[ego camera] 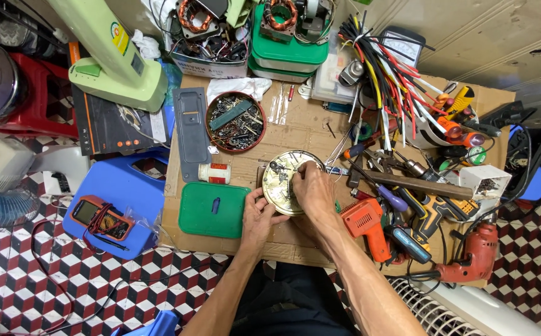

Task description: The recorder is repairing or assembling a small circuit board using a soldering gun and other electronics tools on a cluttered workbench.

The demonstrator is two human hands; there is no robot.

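A round, pale metal motor casing (281, 177) lies on the cardboard-covered low table (295, 134), near its front middle. My left hand (259, 214) grips the casing's lower left rim. My right hand (313, 186) rests on top of the casing's right side, fingers curled over it; whether they pinch a small part I cannot tell. A green plastic lid (213, 210) lies just left of my left hand, with a small white tube with a red band (214, 173) above it.
A round tin of screws and scrap (235, 122) sits behind the casing. Right of it lie an orange drill (367, 225), a hammer (417, 184), screwdrivers, a red drill (473, 252) and a bundle of coloured wires (389, 68). A multimeter (100, 218) rests on a blue stool at left.
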